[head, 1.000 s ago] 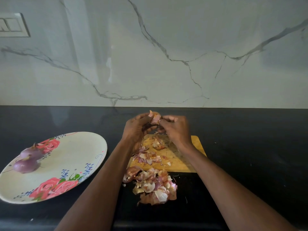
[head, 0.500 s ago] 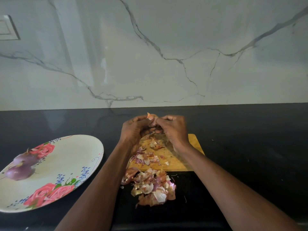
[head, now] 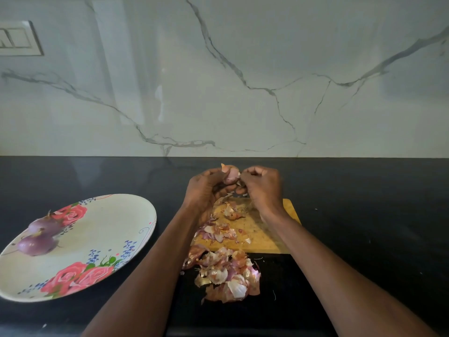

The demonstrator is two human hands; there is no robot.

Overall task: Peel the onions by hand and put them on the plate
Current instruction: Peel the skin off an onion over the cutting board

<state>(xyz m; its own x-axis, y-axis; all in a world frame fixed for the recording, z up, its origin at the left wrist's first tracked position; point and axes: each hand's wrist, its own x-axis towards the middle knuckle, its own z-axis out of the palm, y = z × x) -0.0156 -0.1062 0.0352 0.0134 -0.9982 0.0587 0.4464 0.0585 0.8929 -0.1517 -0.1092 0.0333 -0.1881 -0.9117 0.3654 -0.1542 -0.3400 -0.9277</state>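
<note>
A red onion (head: 230, 175) is held above the wooden cutting board (head: 264, 237) in the left hand (head: 206, 190); skin, loosened within the last second, is pinched by right-hand fingers (head: 247, 175). Peeling remains unfinished.

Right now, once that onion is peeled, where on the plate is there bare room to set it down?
The floral plate is bare across its middle and right half, between the two peeled onions at its left edge and the rim nearest the left hand. The cutting board is crowded with skins, and a peel pile lies before it.
</note>
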